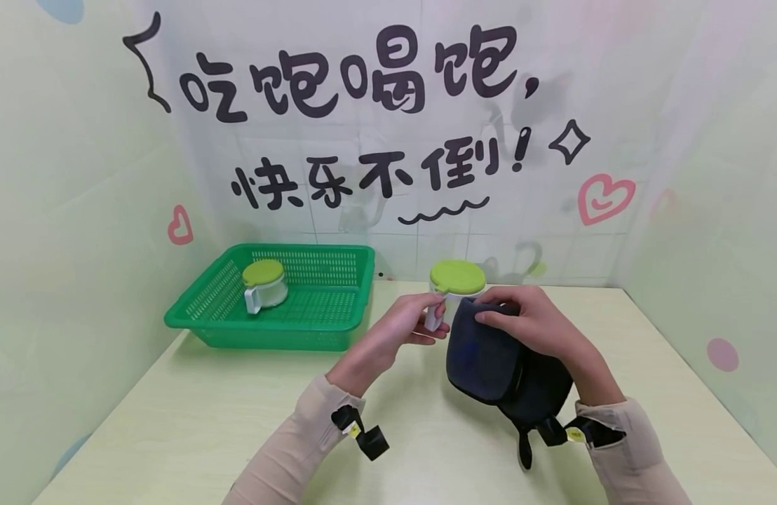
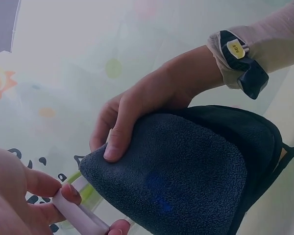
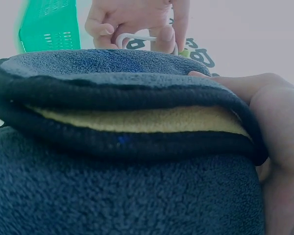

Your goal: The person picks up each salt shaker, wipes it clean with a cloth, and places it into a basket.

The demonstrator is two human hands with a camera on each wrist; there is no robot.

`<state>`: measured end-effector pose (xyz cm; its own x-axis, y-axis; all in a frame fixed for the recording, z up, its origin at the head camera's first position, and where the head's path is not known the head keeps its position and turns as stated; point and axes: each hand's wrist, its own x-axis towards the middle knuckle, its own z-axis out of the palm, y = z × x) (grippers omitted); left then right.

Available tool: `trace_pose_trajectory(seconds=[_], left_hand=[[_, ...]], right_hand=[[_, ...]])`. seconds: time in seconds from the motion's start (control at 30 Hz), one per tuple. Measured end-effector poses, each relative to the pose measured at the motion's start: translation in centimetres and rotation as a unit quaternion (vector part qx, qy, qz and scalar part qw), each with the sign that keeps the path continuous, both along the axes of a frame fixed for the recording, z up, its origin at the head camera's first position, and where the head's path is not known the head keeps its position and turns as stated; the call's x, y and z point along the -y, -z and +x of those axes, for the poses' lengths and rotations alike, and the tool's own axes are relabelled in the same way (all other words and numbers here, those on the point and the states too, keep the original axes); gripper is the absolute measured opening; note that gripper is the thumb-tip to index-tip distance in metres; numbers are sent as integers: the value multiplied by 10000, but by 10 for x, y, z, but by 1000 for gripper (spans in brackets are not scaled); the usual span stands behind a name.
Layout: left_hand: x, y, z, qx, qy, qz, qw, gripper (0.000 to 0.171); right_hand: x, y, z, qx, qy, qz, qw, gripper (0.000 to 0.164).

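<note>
A clear jar (image 1: 458,278) with a green lid and a white handle stands toward the back of the table, right of centre. My left hand (image 1: 414,319) grips its handle (image 2: 81,215), the fingers curled round it. In my right hand (image 1: 532,319) is a dark blue towelling cloth (image 1: 486,354), folded over and pinched near its top edge between thumb and fingers. The cloth overlaps the front right of the jar's body in the head view and hides much of it. Between the folds a yellowish side of the cloth (image 3: 152,120) shows in the right wrist view.
A green perforated plastic basket (image 1: 357,337) sits at the back left of the table (image 1: 237,421). Inside it stands a similar jar (image 1: 265,284) with a green lid and white handle. Behind the table hangs a white backdrop (image 1: 388,217) with black lettering.
</note>
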<state>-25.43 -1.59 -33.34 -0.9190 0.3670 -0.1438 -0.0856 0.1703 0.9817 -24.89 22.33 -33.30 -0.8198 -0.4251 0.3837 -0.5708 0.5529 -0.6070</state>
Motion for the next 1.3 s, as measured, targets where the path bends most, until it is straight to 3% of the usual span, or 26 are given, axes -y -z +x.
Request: trace_pose_trajectory(seconds=[0.5,0.77,1.07,1.3], left_hand=[[2,-3,3,-69,-208,-14,9998,33],[3,-6,4,-149,-151,132,9997,32],[4,-6,3,-152,-137,183,9996,32],[3,-2,0,-65,-90,57,9999,32]], right_hand=[[7,12,-9,373,-344,309,9982,12],[7,16,-11,469,-442,526,9965,11],[7,14,-10,259,-364,474,9979,10],[4,7,-5,32,-76,214,9997,12]])
